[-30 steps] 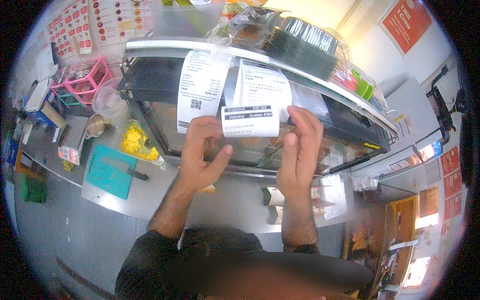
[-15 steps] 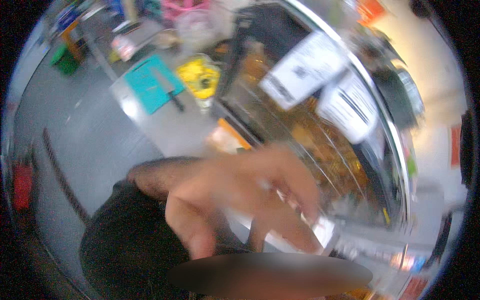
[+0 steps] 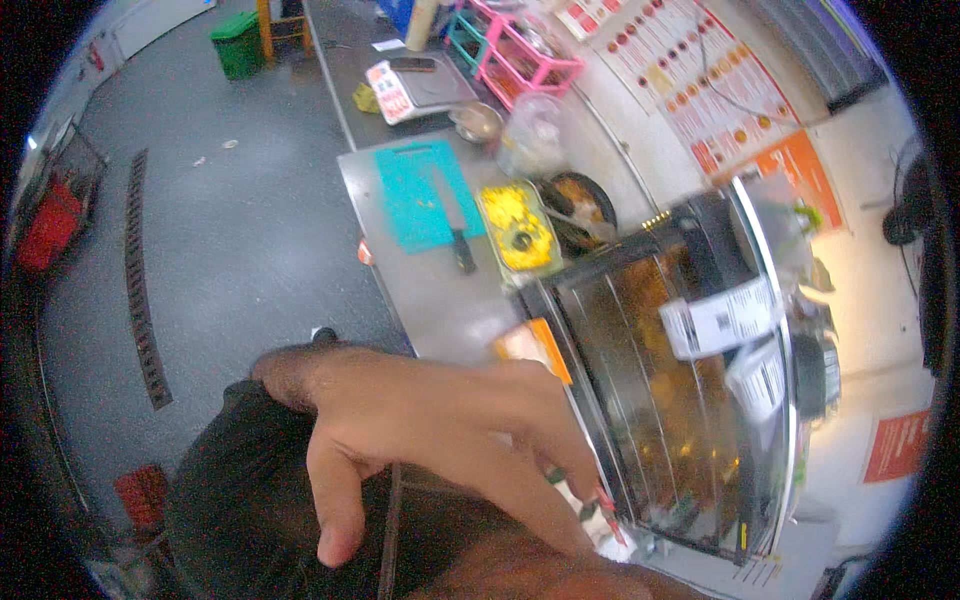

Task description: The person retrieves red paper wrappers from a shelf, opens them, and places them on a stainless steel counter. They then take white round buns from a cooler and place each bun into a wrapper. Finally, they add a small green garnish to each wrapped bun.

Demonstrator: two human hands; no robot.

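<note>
My left hand (image 3: 430,420) reaches across the lower middle from a dark sleeve (image 3: 240,490), back upward. Its fingers stretch right and the thumb points down, apart from them. I see nothing held in it. Just past the fingertips shows a small white, red and green item (image 3: 592,510), partly covered and too unclear to name. Blurred bare skin, perhaps my right forearm (image 3: 570,580), crosses the lower edge; no right hand shows. Beyond my left hand, a knife (image 3: 452,212) lies on a teal cutting board (image 3: 405,205), beside a tray of yellow food (image 3: 520,225).
A glass display case (image 3: 650,400) with papers on its glass stands right. Behind the tray sits a dark round pan (image 3: 588,200). Farther back are a scale (image 3: 440,85), a metal bowl (image 3: 477,122) and pink baskets (image 3: 530,65). A green bin (image 3: 238,45) stands on the floor.
The view has swung: the counter and display case now appear farther right and lower, and more sharply. My left hand stays low in the middle, fingers still outstretched.
</note>
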